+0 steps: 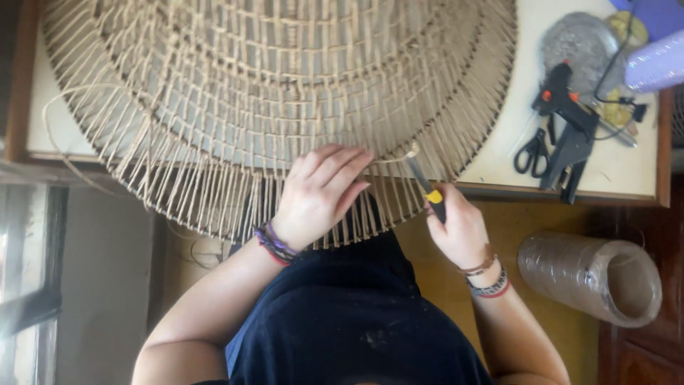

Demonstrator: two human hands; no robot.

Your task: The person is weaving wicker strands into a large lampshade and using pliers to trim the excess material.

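A large round woven piece (278,93) of pale fibre on a wire frame lies on a table and overhangs its near edge. My left hand (320,192) rests flat on its rim, fingers spread over the strands. My right hand (459,232) grips a tool with a black and yellow handle (431,196). The tool's metal tip touches a loose strand (402,155) at the rim, just right of my left fingers.
On the table's right side lie black scissors (531,153), a black glue gun (566,125) and a grey round plate (581,43). A big roll of clear wrap (591,274) lies on the floor at the right. A loose fibre strand (53,132) loops off the left.
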